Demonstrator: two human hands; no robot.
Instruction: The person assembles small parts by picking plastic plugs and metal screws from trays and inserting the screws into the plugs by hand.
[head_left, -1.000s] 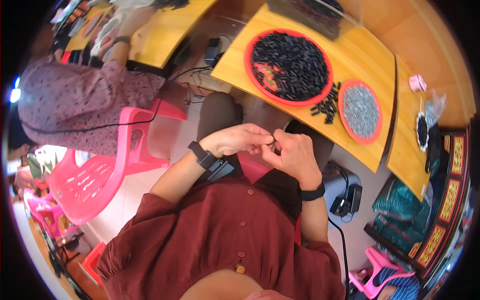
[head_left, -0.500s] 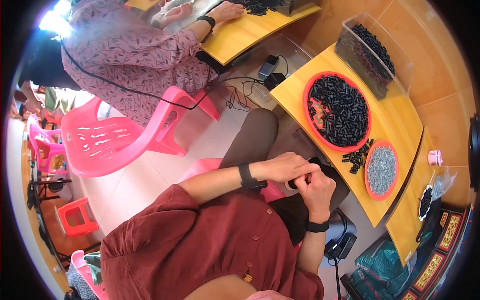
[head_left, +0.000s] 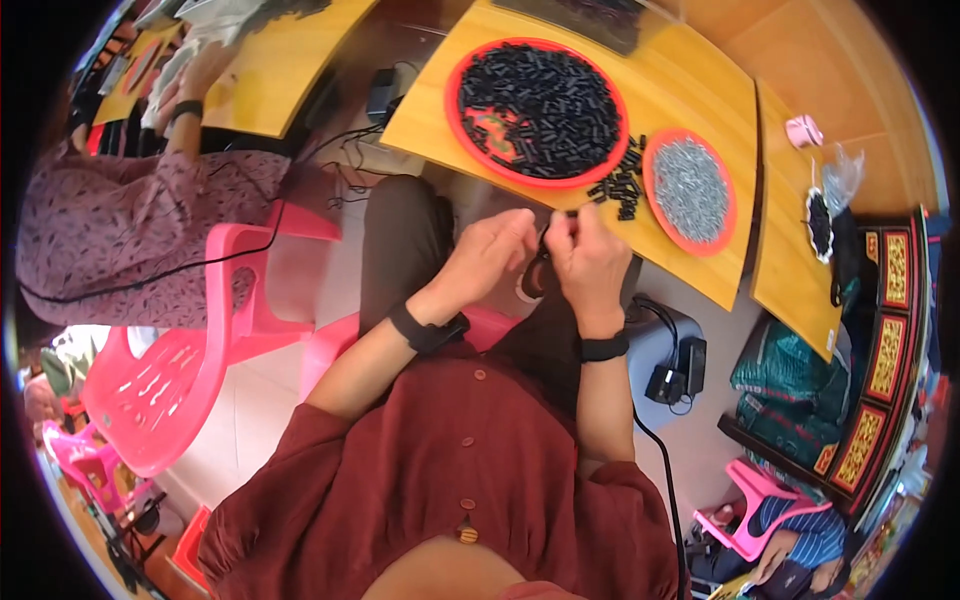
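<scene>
My left hand [head_left: 492, 252] and my right hand [head_left: 592, 262] meet over my lap, just short of the yellow table [head_left: 700, 70]. Both pinch a small black part [head_left: 545, 248] between the fingertips; its shape is mostly hidden by my fingers. On the table ahead lies a large red tray [head_left: 455, 110] heaped with small black pieces [head_left: 545, 95]. To its right sits a smaller red tray [head_left: 730, 215] filled with small grey metal pieces [head_left: 690, 188]. A loose cluster of black pieces [head_left: 620, 185] lies between the two trays, closest to my right hand.
A person in a patterned top [head_left: 110, 230] sits at my left on a pink plastic chair [head_left: 170, 380], hands on another yellow table [head_left: 270, 80]. A grey box with a power adapter [head_left: 675, 365] and cables stands on the floor at right. A small bowl of black bits [head_left: 820, 222] rests on a side table.
The view has swung, so the trays sit nearer the top centre. My hands stay together over my lap, now closer to the table edge, still working the small black part.
</scene>
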